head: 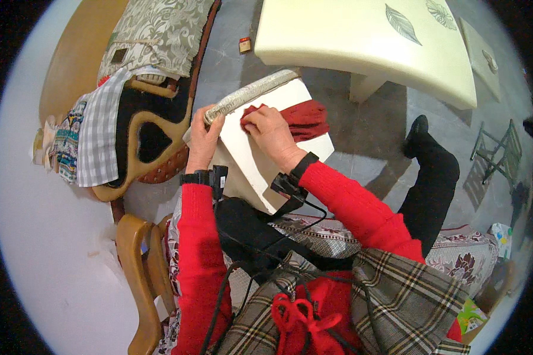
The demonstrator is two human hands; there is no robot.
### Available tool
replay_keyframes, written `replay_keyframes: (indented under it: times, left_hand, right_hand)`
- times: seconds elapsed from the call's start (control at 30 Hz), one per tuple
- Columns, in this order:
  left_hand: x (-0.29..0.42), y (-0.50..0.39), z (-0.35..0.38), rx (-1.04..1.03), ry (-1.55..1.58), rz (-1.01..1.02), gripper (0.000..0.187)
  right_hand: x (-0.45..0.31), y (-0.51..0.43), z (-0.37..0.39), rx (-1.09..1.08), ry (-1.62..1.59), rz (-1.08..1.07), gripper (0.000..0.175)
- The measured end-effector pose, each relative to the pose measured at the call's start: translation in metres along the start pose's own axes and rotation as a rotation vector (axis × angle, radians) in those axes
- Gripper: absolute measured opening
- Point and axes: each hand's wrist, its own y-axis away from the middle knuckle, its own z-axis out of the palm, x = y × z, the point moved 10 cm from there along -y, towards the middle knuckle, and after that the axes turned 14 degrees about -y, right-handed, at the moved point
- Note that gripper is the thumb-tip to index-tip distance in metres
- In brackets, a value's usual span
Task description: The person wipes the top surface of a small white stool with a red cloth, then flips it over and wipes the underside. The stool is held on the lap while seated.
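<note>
On the left, my left hand [204,135] grips one end of a rolled patterned cloth [257,91] that lies along the far edge of a white box-like piece [244,164]. Fingers of my right hand [268,133] are bent onto a bunched end of dark red cloth [306,122] on the white surface. That red cloth spreads to the right across the white piece and hangs over its side. The palm side of my right hand is hidden. Both wrists wear black straps with small devices and cables.
A cream table [337,40] with leaf drawings stands ahead. A wooden-armed seat [135,133] bears a checked cloth [100,128] at left. A small red box [244,45] lies on the floor. A folding stool [497,151] stands at right, and cables cross my lap.
</note>
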Motion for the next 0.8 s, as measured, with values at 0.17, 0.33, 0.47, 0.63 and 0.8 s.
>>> replay_keyframes:
  times: [0.17,0.33,0.47,0.63,0.8]
  left_hand:
    - [-0.007,0.001,-0.004,-0.017,0.084,-0.026,0.030]
    - [-0.015,-0.006,-0.009,0.028,0.014,-0.041,0.030]
    - [-0.021,-0.010,-0.012,0.034,0.068,-0.031,0.033]
    - [-0.022,-0.013,-0.011,0.067,0.003,-0.016,0.033]
    - [-0.019,-0.016,-0.009,0.062,0.050,-0.003,0.032]
  right_hand:
    - [-0.007,-0.014,0.010,0.000,0.100,0.027,0.009]
    - [-0.022,0.010,0.029,-0.272,-0.042,-0.128,0.009]
    - [-0.034,0.091,0.020,-0.401,-0.013,-0.131,0.014]
    - [-0.042,0.089,0.013,-0.419,0.002,-0.173,0.012]
    - [-0.053,0.011,0.036,-0.215,0.000,-0.229,0.008]
